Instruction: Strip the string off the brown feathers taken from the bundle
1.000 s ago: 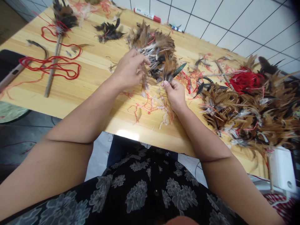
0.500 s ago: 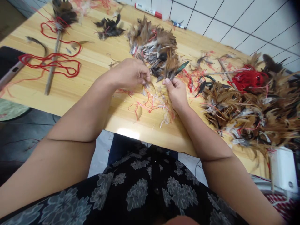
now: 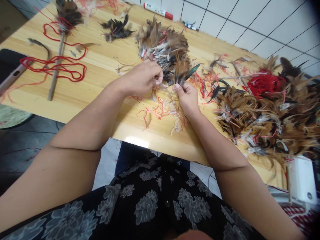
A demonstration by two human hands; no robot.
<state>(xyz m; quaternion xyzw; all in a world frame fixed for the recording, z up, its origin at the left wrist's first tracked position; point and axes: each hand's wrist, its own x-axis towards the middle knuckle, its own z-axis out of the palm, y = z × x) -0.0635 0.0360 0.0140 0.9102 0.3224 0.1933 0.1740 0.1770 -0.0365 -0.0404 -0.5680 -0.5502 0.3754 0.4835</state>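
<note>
My right hand (image 3: 187, 96) pinches a small bunch of feathers (image 3: 182, 71), brown with one dark green plume leaning right. Close by on the left, my left hand (image 3: 147, 78) is closed with its fingers curled down; whatever it grips, if anything, is hidden. Just beyond both hands lies a pile of brown feathers (image 3: 166, 40) with pale quills pointing toward me. Loose red and white thread scraps (image 3: 160, 111) are scattered on the wooden table (image 3: 135, 126) below the hands.
At left, red string (image 3: 75, 68) loops over a stick (image 3: 56, 73) tipped with dark feathers, beside a phone (image 3: 12, 68). A large feather heap (image 3: 270, 120) and a red string bundle (image 3: 266, 83) occupy the right. A red-capped marker (image 3: 158, 11) lies near the tiled wall.
My left hand has shifted slightly right and up, toward the feather pile, and its fingers have curled in more. My right hand has barely moved and still holds the feathers.
</note>
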